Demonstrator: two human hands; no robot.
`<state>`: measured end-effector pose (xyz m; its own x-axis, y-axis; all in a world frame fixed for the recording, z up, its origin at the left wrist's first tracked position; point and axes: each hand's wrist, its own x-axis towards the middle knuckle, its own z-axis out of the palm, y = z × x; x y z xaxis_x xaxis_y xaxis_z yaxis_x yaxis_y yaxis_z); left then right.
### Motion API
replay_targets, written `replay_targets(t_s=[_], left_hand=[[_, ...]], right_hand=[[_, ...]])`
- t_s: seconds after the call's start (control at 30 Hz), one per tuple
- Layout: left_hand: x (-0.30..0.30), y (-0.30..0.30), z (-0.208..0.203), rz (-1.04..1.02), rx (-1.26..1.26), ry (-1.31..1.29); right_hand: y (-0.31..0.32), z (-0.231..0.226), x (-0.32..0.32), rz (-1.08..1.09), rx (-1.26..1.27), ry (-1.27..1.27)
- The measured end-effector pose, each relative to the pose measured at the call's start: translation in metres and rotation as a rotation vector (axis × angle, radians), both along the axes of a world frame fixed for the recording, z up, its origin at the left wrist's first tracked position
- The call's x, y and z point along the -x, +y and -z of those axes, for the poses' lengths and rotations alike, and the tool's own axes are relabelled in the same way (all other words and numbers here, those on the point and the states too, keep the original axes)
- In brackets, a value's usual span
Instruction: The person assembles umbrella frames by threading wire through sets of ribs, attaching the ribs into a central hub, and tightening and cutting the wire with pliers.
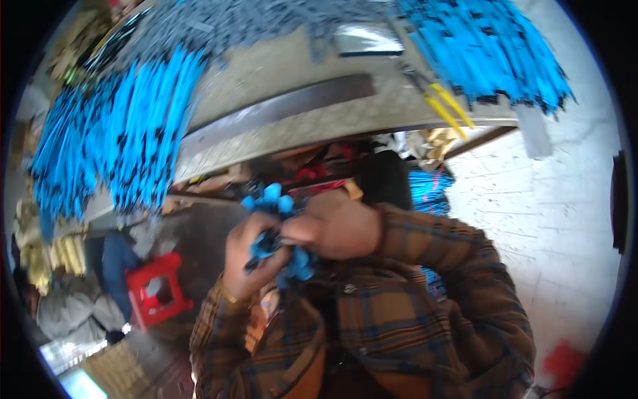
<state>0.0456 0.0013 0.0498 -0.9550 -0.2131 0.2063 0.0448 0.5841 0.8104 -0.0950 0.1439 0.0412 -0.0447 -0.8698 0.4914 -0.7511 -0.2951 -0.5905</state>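
Close to my chest, my left hand [247, 261] is wrapped around a bunch of blue strips [271, 199] with dark parts. The strips' blue ends stick out above and below the fingers. My right hand [340, 226] meets it from the other side, its thumb and fingers pinched against the bunch. Motion blur hides what exactly the right fingertips grip. Both hands are below the near edge of the worktable [266, 80].
Blue strips with black ends hang over the table at left [146, 126] and lie at right [485, 53]. Grey strips [266, 23] are heaped behind. A long metal bar [286, 110], yellow-handled pliers [442, 100] and a flat shiny rectangle [369, 41] lie there. A red stool [159, 289] stands left.
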Motion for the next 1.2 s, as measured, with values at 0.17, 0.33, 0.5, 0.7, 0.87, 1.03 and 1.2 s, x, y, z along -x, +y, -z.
replay_targets(t_s=[0.17, 0.33, 0.5, 0.7, 0.87, 1.03, 1.2], left_hand=[[0.016, 0.0, 0.0, 0.008, 0.071, -0.065], [0.029, 0.014, -0.01, 0.092, 0.01, -0.118], [0.028, 0.013, -0.001, 0.02, -0.449, 0.014], [0.02, 0.002, 0.005, -0.032, -0.459, -0.081], [0.021, -0.006, 0.009, 0.055, -0.314, -0.099], [0.024, -0.003, 0.0, 0.114, -0.447, -0.209], [0.02, -0.008, 0.0, 0.144, -0.467, -0.229]], right_hand=[[0.004, 0.008, -0.014, 0.111, -0.098, -0.501], [0.038, -0.016, 0.011, 0.156, -0.356, -0.518], [0.112, -0.023, 0.123, 0.889, -0.04, 0.386], [0.139, 0.009, 0.166, 0.985, -0.308, 0.686], [0.146, -0.011, 0.138, 0.757, -0.24, -0.482], [0.121, -0.021, 0.063, 0.28, -0.425, -0.36], [0.08, -0.019, 0.044, 0.314, -0.294, 0.403]])
